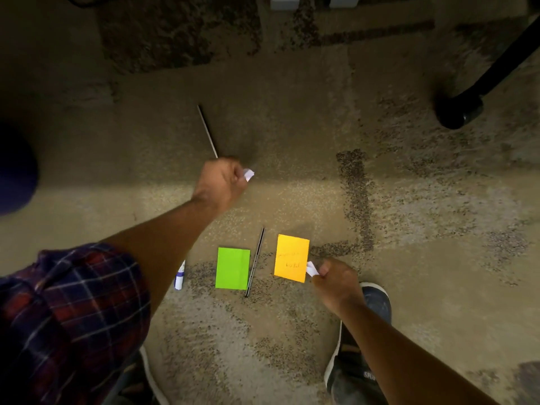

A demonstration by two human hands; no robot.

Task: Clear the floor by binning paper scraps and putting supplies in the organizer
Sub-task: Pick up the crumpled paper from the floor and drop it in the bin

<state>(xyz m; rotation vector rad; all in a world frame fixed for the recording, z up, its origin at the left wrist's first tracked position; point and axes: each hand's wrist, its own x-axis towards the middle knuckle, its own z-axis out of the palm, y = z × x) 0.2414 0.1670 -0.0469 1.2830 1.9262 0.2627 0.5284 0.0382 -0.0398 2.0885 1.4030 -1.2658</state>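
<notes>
My left hand (219, 182) is closed around a white paper scrap (248, 174) that pokes out past the fingers, above the carpet's middle. My right hand (336, 280) pinches another white paper scrap (311, 269) beside the right edge of an orange sticky pad (291, 257) with writing on it. A green sticky pad (232, 268) lies flat to the left of it, with a dark pen (256, 261) between the two pads. A thin grey pencil (207, 131) lies farther off, just beyond my left hand. A white and blue glue stick (180, 276) peeks out beside my left forearm.
Mottled beige carpet (409, 229) covers the floor. A black chair leg with a caster (458, 111) stands at the upper right. My shoe (359, 340) is at the lower right. A dark blue rounded object (14, 173) sits at the left edge. Grey furniture feet (285, 2) show at the top.
</notes>
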